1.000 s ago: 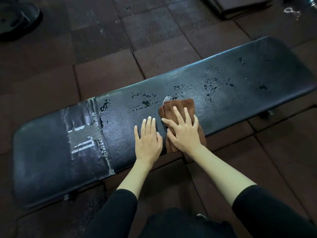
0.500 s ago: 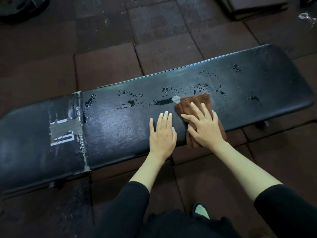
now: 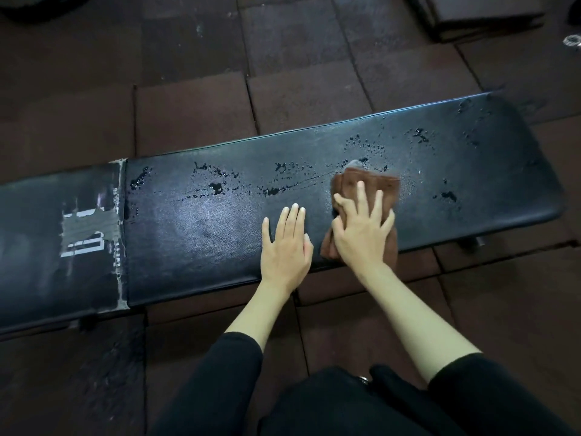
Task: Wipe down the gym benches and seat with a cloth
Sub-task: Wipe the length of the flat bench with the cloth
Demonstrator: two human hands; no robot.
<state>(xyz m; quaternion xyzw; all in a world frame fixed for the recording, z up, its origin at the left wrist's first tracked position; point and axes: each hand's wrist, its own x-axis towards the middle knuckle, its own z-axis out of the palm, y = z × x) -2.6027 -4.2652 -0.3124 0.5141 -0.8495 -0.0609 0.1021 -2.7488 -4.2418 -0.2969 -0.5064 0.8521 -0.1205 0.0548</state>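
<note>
Floor (image 3: 308, 99) of dark reddish-brown square rubber tiles fills the frame. Stack of flat dark mats (image 3: 484, 17) at top right, partly cut off by the frame edge.

Black padded bench (image 3: 204, 228) runs long across the middle, left end lower in frame, right end higher, rounded at the right. Vinyl is glossy. Seam with frayed pale edging (image 3: 121, 234) crosses the pad near the left; left of it a worn grey patch with white marks (image 3: 86, 232). Water droplets and small puddles (image 3: 217, 187) scattered along the far half of the pad, from just right of the seam out toward the right end; near half looks mostly dry and shiny.

Person crouches at the near side, black sleeves (image 3: 220, 379) pushed to mid-forearm, bare forearms reaching up onto the pad.

Brown cloth (image 3: 380, 182), folded, lies on the bench right of centre, its near end hanging slightly over the near edge. Small pale tag corner shows at its far edge, touching the wet patch.

Right hand (image 3: 361, 237) lies flat on top of the cloth, fingers spread, palm pressing it down onto the pad; no pinch, not curled round it. Slight motion blur on hand and cloth.

Left hand (image 3: 287, 247) lies flat on bare vinyl just left of the cloth, fingers together and straight, thumb out to the side, holding nothing. Thumb nearly reaches the cloth's edge; contact cannot be told.
</note>
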